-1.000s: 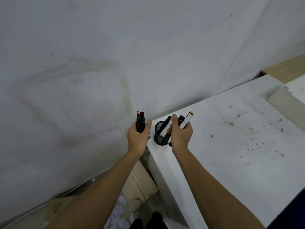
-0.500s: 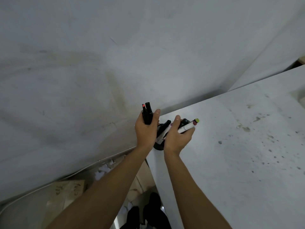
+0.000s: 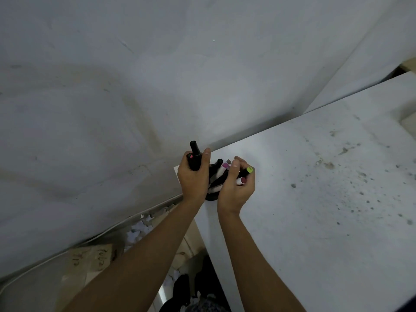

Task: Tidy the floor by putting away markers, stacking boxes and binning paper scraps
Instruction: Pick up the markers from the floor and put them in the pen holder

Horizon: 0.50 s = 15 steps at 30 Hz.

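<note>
My left hand [image 3: 194, 179] grips two black markers [image 3: 195, 156] upright, one with a red tip, at the near corner of the white table [image 3: 315, 199]. My right hand [image 3: 236, 188] holds markers [image 3: 244, 175] with a yellow-green cap and a dark pink cap, its fingers over a black pen holder [image 3: 211, 195]. Several markers [image 3: 221, 168] lean inside the holder, between my two hands. On the floor to the left of the table lie white paper scraps [image 3: 138, 229] and flat cardboard boxes [image 3: 94, 260].
A grey-white wall [image 3: 135, 86] fills the upper left. The table top carries dark specks and stains [image 3: 351, 176] on its right part. A cable or pipe [image 3: 67, 251] runs along the foot of the wall. My dark shoes [image 3: 182, 289] show beside the table edge.
My right hand has dropped lower over the holder and tipped its markers towards it. The left hand stays next to the holder with its two markers. The view has shifted closer.
</note>
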Each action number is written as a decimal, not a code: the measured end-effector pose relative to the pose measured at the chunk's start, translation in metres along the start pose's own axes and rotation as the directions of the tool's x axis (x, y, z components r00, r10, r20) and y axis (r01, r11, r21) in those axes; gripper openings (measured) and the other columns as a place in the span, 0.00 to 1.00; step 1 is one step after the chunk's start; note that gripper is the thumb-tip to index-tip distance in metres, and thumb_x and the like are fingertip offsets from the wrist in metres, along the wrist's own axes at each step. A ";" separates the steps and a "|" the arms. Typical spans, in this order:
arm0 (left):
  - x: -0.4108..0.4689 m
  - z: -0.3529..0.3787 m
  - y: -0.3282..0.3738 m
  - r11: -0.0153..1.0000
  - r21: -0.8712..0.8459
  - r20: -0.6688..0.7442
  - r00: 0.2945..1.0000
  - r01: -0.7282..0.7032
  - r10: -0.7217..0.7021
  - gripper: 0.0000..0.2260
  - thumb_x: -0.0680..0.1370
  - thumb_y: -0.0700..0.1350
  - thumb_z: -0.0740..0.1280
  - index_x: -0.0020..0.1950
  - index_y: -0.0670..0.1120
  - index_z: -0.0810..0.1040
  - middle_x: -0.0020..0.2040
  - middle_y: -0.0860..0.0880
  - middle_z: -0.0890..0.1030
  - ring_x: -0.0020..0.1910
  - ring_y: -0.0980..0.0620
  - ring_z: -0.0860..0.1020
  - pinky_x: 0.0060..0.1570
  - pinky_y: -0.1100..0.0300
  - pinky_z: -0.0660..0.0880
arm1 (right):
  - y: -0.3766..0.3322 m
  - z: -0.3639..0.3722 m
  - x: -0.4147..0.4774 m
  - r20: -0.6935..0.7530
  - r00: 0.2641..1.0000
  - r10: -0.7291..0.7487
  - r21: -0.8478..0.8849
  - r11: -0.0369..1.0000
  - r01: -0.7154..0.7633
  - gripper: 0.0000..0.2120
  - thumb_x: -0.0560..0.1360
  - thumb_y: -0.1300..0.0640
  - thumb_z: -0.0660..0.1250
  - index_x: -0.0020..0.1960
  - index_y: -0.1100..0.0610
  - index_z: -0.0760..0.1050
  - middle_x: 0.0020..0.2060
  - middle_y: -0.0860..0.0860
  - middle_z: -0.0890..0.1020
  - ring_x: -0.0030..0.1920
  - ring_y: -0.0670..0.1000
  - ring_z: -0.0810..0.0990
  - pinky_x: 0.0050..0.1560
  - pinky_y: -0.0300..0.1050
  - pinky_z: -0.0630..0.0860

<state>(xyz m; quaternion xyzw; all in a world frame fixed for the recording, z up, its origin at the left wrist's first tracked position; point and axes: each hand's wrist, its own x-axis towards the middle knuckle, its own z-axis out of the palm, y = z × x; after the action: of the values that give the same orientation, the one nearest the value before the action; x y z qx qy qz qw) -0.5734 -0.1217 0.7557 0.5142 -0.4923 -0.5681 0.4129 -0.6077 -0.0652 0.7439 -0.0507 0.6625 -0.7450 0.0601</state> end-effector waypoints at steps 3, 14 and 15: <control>-0.002 -0.003 -0.003 0.999 0.021 0.026 0.999 -0.031 0.031 0.11 0.75 0.51 0.72 0.42 0.46 0.76 0.38 0.44 0.81 0.40 0.44 0.81 0.48 0.46 0.80 | 0.005 -0.004 -0.004 0.045 0.999 -0.005 0.001 1.000 0.005 0.15 0.81 0.51 0.58 0.53 0.59 0.79 0.53 0.46 0.83 0.55 0.43 0.81 0.53 0.30 0.74; -0.012 -0.011 0.001 0.994 -0.053 0.165 0.981 -0.096 0.103 0.08 0.79 0.51 0.65 0.46 0.48 0.78 0.41 0.54 0.81 0.41 0.57 0.79 0.45 0.63 0.77 | 0.005 -0.011 -0.015 0.251 0.963 -0.096 -0.136 0.982 0.134 0.13 0.80 0.58 0.61 0.59 0.43 0.75 0.63 0.46 0.78 0.64 0.48 0.77 0.64 0.42 0.75; -0.012 -0.011 0.002 0.993 -0.058 0.180 0.977 -0.102 0.111 0.10 0.81 0.50 0.63 0.47 0.47 0.79 0.44 0.52 0.82 0.44 0.57 0.80 0.47 0.64 0.77 | 0.003 -0.010 -0.017 0.252 0.963 -0.094 -0.139 0.981 0.132 0.11 0.80 0.55 0.61 0.59 0.42 0.74 0.63 0.45 0.78 0.64 0.48 0.77 0.64 0.41 0.75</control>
<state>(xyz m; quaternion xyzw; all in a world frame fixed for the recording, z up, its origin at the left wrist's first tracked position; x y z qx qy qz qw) -0.5611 -0.1118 0.7595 0.4225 -0.5411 -0.6017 0.4082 -0.5925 -0.0529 0.7394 -0.1845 0.7017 -0.6816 0.0944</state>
